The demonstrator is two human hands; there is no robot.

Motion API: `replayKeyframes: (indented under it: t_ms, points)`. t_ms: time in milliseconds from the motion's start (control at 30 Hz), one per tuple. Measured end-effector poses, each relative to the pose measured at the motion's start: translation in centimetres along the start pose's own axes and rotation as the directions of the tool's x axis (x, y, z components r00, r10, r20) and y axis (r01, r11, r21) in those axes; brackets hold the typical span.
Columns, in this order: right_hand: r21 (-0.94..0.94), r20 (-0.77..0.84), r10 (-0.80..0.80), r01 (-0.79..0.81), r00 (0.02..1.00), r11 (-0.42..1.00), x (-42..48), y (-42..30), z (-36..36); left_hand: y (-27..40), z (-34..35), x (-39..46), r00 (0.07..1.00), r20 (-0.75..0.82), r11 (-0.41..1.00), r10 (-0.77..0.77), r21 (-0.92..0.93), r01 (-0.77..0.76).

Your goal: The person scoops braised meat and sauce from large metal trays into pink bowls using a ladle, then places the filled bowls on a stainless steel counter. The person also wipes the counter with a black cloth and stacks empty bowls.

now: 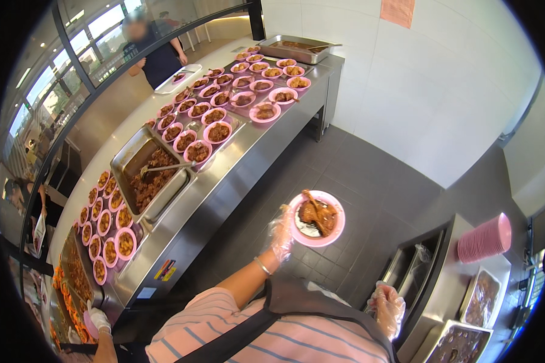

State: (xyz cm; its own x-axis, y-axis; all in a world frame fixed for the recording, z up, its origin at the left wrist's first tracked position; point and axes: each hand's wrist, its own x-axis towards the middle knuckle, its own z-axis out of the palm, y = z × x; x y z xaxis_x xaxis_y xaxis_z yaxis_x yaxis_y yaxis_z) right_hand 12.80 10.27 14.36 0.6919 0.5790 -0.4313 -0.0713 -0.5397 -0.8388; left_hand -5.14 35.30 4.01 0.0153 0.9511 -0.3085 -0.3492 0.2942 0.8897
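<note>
My left hand [282, 238], in a clear plastic glove, grips the rim of a pink bowl [317, 241]. Inside the bowl lies a browned poultry leg [319, 214] with dark sauce under it. Beside my body at the right, my right hand [386, 308] wears the same kind of glove; its fingers are curled, and whether it holds anything I cannot tell. On the steel serving counter stand many pink bowls of meat [218, 132], and a deep steel pan of braised meat [147, 213] with a ladle [170, 167] resting in it.
A co-worker's gloved hand [99, 319] holds a pink bowl at the lower left. At the right, a stack of pink bowls [483, 238] and film-covered steel trays [481, 297] stand on a side counter. Across the serving counter stands a person [163, 61] near a white tray [163, 87].
</note>
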Motion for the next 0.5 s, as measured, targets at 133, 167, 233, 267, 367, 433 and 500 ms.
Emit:
replayKeyframes:
  t_ms: [133, 167, 233, 267, 367, 433, 500]
  points:
    - [0.001, 0.136, -0.024, 0.024, 0.990, 1.000, 5.4, -1.1, 3.2, 3.7, -0.3, 4.4, 0.994, -0.113, 1.000, 0.003, -0.025, -0.006]
    - [-0.004, 0.170, -0.040, 0.041, 0.985, 0.999, 7.2, -0.9, 3.5, 4.1, -0.2, 5.5, 0.992, -0.122, 0.999, 0.018, -0.033, -0.022]
    - [-0.049, 0.248, -0.151, 0.168, 0.957, 0.985, 10.2, -2.2, 4.3, 5.9, 0.7, 7.0, 0.983, -0.178, 0.984, -0.034, -0.176, 0.002]
    - [-0.062, 0.288, -0.185, 0.211, 0.940, 0.975, 11.8, -3.7, 5.0, 5.5, 0.3, 8.8, 0.987, -0.158, 0.976, 0.019, -0.210, -0.052]
    - [-0.043, 0.366, -0.160, 0.189, 0.917, 0.981, 17.1, -7.4, 7.3, 5.6, 0.0, 12.5, 0.982, -0.145, 0.963, 0.119, -0.222, -0.150]
    - [0.047, 0.459, -0.159, 0.155, 0.874, 0.987, 21.8, -10.1, 9.2, 6.0, 0.8, 15.0, 0.977, -0.157, 0.943, 0.144, -0.277, -0.184]
    - [0.100, 0.544, -0.200, 0.174, 0.815, 0.980, 26.7, -13.4, 11.6, 6.1, 1.4, 17.6, 0.971, -0.156, 0.932, 0.180, -0.290, -0.219]
